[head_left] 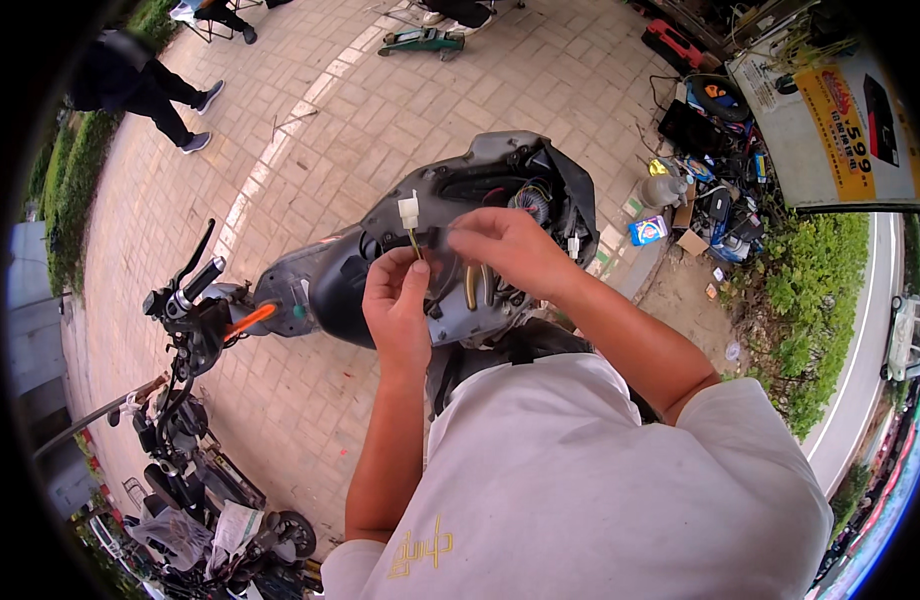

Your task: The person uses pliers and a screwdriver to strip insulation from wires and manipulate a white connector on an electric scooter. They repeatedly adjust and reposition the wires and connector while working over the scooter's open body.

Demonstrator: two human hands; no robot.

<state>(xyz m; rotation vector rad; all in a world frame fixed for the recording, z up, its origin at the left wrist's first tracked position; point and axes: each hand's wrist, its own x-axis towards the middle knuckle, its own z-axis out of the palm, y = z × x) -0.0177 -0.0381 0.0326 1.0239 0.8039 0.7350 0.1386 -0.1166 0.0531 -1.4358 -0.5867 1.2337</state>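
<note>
Over an electric scooter (320, 290) with its seat area uncovered, my left hand (398, 305) is closed in a pinch on a thin wire. A white plug connector (409, 212) tops that wire, upright above the thumb and fingers. Just to the right, my right hand (505, 245) is closed, its fingertips drawn together and slightly blurred. Whether anything lies between them is too small to make out. Below the right hand, two short handle-like pieces (472, 287), one yellowish and one grey, rest on the scooter. A bundle of wires (532, 203) shows inside the scooter's open rear.
The scooter's handlebar (195, 285) points left. Boxes, tools and parts (720, 200) lie heaped at the right beside a hedge (815, 320). A person (150, 90) stands at the far left, and a green floor jack (422, 40) lies beyond. More scooters (210, 480) are parked at lower left.
</note>
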